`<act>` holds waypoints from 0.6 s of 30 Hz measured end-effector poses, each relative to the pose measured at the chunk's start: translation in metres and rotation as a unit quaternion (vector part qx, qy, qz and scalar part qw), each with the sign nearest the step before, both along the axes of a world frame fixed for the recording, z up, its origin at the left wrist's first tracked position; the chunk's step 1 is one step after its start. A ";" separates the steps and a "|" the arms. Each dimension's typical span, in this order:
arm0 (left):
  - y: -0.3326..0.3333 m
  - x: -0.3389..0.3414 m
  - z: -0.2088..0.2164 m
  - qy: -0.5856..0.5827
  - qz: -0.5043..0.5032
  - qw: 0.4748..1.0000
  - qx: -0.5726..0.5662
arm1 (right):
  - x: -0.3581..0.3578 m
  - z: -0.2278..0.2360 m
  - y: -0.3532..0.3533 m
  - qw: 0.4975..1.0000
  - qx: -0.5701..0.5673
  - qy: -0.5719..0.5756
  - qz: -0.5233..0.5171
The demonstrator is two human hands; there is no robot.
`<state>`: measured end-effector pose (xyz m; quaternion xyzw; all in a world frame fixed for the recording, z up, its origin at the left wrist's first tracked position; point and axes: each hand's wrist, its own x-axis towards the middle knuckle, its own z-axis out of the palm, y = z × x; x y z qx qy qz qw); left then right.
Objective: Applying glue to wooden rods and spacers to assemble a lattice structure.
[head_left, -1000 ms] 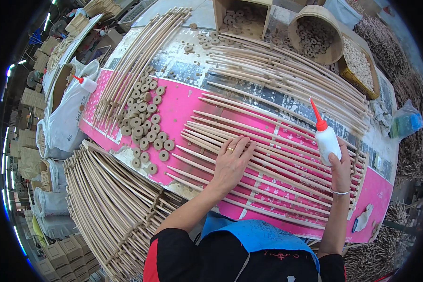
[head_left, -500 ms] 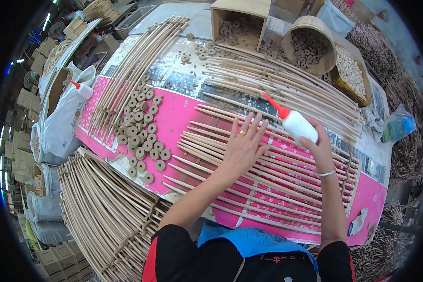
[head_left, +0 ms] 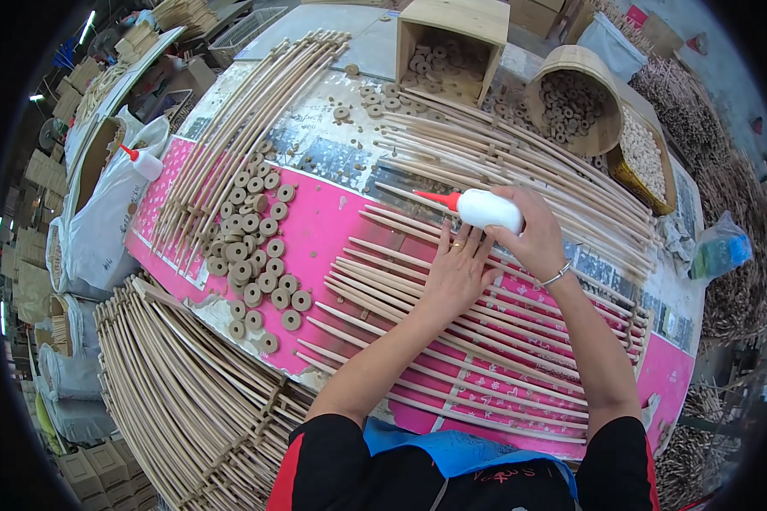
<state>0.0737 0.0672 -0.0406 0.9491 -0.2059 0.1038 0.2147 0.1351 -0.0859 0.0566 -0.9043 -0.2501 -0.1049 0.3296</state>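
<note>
One grip, the right hand (head_left: 533, 228), wraps a white bottle (head_left: 486, 209) above wooden rods (head_left: 392, 298); the left hand (head_left: 453, 277) lies just beside it, fingers spread across the rods. The bottle's red nozzle (head_left: 437, 199) points left, long axis sideways; half a second ago it slanted farther away. Beyond, on the tabletop (head_left: 332, 230), a box (head_left: 452, 17) and tub (head_left: 607, 129) hold brown rings, a basket (head_left: 635, 186) pale pieces.

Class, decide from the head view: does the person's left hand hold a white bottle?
No, the right hand grips the white bottle, while the left hand lies spread over wooden rods.
</note>
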 end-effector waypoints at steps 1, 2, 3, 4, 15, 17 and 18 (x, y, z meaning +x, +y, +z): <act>0.000 0.001 0.000 -0.002 -0.002 1.000 -0.005 | 0.001 0.000 0.003 1.000 -0.001 0.001 0.000; 0.001 0.001 0.000 -0.013 -0.003 1.000 -0.013 | 0.002 0.000 0.006 1.000 -0.010 -0.004 -0.002; 0.001 0.001 0.001 -0.005 -0.003 1.000 -0.010 | 0.004 0.000 0.008 1.000 -0.019 -0.010 -0.005; 0.002 0.002 0.001 -0.008 -0.004 1.000 -0.013 | 0.005 0.000 0.010 1.000 -0.019 -0.010 -0.004; 0.005 0.001 0.003 0.007 -0.009 1.000 -0.026 | 0.004 -0.005 0.017 0.999 -0.036 -0.012 -0.003; 0.005 0.001 0.003 0.001 -0.007 1.000 -0.024 | 0.005 -0.006 0.018 0.999 -0.036 -0.014 -0.001; 0.005 0.001 0.003 0.007 -0.006 1.000 -0.020 | 0.005 -0.006 0.019 0.999 -0.030 -0.014 -0.002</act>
